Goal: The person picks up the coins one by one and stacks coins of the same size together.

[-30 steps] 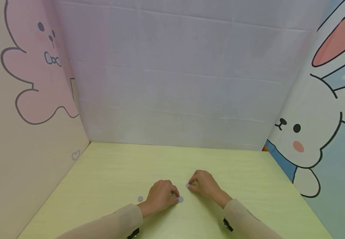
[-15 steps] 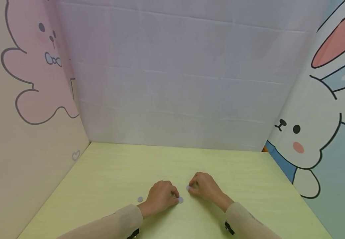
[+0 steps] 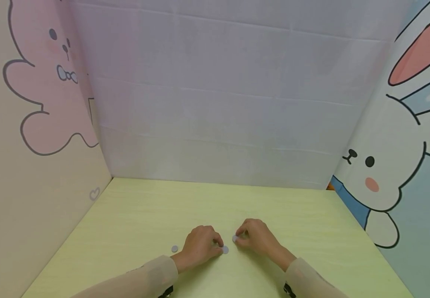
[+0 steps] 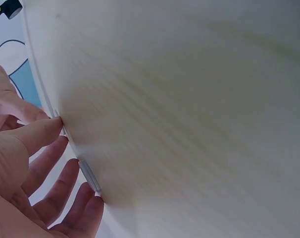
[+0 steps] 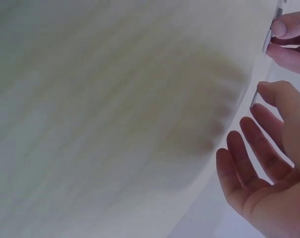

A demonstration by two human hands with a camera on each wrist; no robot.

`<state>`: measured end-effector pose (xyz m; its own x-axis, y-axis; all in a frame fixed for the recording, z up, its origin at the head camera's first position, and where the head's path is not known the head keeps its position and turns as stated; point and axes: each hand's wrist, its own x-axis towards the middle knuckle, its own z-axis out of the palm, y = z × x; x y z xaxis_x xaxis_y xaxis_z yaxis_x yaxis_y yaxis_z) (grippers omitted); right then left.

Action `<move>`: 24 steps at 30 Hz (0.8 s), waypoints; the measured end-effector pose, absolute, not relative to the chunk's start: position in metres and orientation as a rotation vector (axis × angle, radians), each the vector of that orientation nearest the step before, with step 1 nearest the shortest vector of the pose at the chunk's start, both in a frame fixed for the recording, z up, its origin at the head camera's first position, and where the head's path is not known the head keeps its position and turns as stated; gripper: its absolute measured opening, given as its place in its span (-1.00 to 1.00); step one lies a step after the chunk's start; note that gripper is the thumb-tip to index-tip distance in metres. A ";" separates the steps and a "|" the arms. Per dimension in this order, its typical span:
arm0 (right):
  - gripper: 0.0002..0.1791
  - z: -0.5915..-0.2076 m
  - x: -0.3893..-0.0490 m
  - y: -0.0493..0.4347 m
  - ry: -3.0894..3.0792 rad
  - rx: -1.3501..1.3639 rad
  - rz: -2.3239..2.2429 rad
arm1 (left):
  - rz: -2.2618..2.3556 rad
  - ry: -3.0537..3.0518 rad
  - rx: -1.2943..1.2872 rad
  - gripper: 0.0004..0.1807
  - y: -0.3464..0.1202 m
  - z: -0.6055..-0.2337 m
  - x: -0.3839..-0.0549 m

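Observation:
In the head view my left hand (image 3: 201,243) pinches a small flat grey disc (image 3: 225,250) by its left edge, at the middle of the table. My right hand (image 3: 257,236) holds a similar grey disc (image 3: 235,239) between thumb and forefinger, a little farther back and to the right. The right wrist view shows that disc (image 5: 254,97) tilted on edge and apart from the left hand's disc (image 5: 267,42). A third grey disc (image 3: 175,248) lies left of my left hand; in the left wrist view a layered grey piece (image 4: 89,175) shows beside the fingertips.
Everything rests on a pale yellow-green table (image 3: 155,211). A white sheet (image 3: 215,103) stands behind it. Panels with a pink bear (image 3: 55,95) and a white rabbit (image 3: 390,165) rise along the left and right sides.
My right hand has come slightly nearer to me with its disc, down in the head view. My left hand and the discs by it have stayed in place.

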<state>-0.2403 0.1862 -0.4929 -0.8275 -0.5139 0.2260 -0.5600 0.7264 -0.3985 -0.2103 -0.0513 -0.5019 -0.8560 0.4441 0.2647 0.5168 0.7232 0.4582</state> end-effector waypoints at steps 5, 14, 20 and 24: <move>-0.88 -0.491 -0.234 0.186 -2.823 0.905 0.739 | -0.798 -2.786 -0.777 -0.90 -0.052 -0.501 -0.210; -0.92 -0.490 -0.227 0.183 -2.808 0.937 0.744 | -0.805 -2.791 -0.766 -0.90 -0.052 -0.503 -0.211; -0.92 -0.490 -0.225 0.181 -2.788 0.976 0.756 | -0.790 -2.790 -0.773 -0.90 -0.052 -0.503 -0.210; -0.93 -0.492 -0.225 0.178 -2.775 1.007 0.770 | -0.781 -2.785 -0.779 -0.90 -0.052 -0.503 -0.209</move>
